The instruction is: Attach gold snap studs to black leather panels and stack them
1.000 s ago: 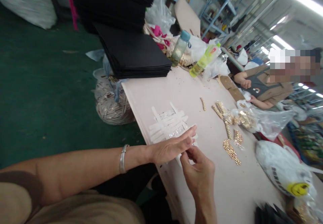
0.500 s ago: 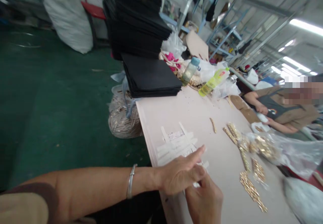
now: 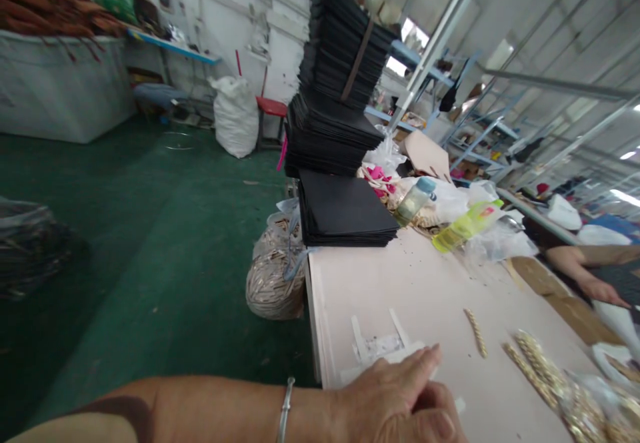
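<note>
My left hand (image 3: 400, 396) reaches in from the lower left, a silver bangle (image 3: 286, 408) on its wrist. One finger points forward while the others curl near the thumb at the bottom edge; anything between them is hidden. It is over white strips (image 3: 356, 338) laid at the near left part of the pale table (image 3: 370, 280). My right hand does not show as a separate shape. To the right lie a short gold chain piece (image 3: 475, 332) and several longer gold chains (image 3: 543, 366), some beside clear plastic.
Stacked black sheets (image 3: 350, 206) stand at the table's far left corner, near a bottle (image 3: 416, 200) and a yellow-green pouch (image 3: 465, 225). A filled bag (image 3: 275, 276) hangs beside the table. Another person's hand (image 3: 603, 291) is at right.
The view has shifted up and left, so the table and chains sit lower and farther right. My right hand, earlier touching my left, has dropped out of clear sight.
</note>
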Demonstrator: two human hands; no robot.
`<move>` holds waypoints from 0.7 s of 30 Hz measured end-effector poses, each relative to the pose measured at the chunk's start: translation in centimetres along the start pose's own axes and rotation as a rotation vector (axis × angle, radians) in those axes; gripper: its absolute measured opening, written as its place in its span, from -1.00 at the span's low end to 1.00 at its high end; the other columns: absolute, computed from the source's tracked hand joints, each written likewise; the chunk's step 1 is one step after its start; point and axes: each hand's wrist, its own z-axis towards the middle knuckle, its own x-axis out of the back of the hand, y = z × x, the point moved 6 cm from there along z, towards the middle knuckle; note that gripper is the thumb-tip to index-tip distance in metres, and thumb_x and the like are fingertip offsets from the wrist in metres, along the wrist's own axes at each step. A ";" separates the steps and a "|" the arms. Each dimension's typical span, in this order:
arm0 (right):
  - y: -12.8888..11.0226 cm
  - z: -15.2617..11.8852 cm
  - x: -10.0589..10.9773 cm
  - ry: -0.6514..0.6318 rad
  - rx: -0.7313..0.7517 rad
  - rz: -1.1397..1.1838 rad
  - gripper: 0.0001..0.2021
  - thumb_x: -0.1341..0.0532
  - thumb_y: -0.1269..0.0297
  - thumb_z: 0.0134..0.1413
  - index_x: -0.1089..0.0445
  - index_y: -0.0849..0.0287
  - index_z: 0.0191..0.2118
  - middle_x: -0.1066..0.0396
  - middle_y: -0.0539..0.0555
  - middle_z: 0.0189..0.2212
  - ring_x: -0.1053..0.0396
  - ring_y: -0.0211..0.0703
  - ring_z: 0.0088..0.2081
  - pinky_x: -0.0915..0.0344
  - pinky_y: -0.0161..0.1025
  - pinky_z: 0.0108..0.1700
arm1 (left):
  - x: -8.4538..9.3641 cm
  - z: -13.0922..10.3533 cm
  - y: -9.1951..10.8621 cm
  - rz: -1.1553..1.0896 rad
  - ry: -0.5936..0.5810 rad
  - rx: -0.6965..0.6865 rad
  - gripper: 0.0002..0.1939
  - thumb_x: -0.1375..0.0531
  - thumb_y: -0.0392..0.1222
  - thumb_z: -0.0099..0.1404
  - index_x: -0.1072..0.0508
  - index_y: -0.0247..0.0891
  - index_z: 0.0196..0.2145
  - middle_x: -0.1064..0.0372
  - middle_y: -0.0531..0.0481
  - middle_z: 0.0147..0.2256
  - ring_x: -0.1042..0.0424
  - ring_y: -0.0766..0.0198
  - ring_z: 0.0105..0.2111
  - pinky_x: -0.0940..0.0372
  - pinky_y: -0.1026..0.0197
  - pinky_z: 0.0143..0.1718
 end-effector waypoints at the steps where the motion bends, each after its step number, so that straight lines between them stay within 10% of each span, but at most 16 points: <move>1: -0.1 0.0 0.2 0.006 -0.020 -0.009 -0.62 -0.06 -0.08 0.18 -0.48 0.00 -0.11 -0.55 0.22 -0.26 -0.45 0.25 0.06 -0.44 0.01 -0.04 | 0.1 0.0 0.0 0.005 0.008 0.002 0.25 0.27 0.63 0.17 0.27 -0.52 0.43 0.29 -0.47 0.41 0.13 -0.28 0.39 0.19 -0.37 0.35; 9: -1.0 -0.5 2.2 0.082 -0.264 -0.257 -0.75 -0.13 0.00 0.11 -0.41 0.04 -0.28 -0.46 0.04 -0.53 -0.45 -0.01 -0.50 -0.23 -0.22 -0.48 | 0.8 0.0 -0.4 -0.048 0.121 0.069 0.05 0.29 0.49 0.33 0.18 -0.48 0.43 0.22 -0.39 0.42 0.16 -0.08 0.42 0.21 -0.17 0.40; 15: -1.3 0.2 1.2 0.142 -0.253 -0.122 -0.67 -0.13 -0.01 0.15 -0.48 0.13 -0.26 -0.55 0.12 -0.36 -0.49 -0.02 -0.33 -0.36 -0.18 -0.22 | 0.3 1.4 -3.3 -0.088 0.368 0.218 -0.11 0.48 0.18 0.49 -0.39 -0.53 0.09 -0.52 -0.31 -0.06 -0.52 0.10 -0.09 -0.43 0.13 -0.12; 18: -0.5 -0.4 1.6 0.182 -0.301 0.043 -0.62 -0.21 -0.03 0.11 -0.54 0.17 -0.16 -0.59 0.15 -0.22 -0.53 -0.02 -0.21 -0.41 -0.23 -0.12 | 3.0 2.2 -3.3 0.099 0.419 0.218 -0.35 0.28 0.06 0.54 -0.44 -0.44 0.02 -0.54 -0.18 -0.12 -0.53 0.18 -0.17 -0.41 0.21 -0.17; 21: 1.2 -2.0 3.0 0.231 -0.444 0.097 -0.57 -0.29 -0.09 0.01 -0.57 0.16 -0.16 -0.60 0.11 -0.28 -0.56 -0.02 -0.25 -0.45 -0.27 -0.16 | 9.4 3.0 -2.1 0.416 0.503 0.195 -0.65 -0.14 -0.07 0.40 -0.45 -0.21 0.07 -0.43 -0.08 0.07 -0.44 0.14 0.00 -0.27 0.13 0.09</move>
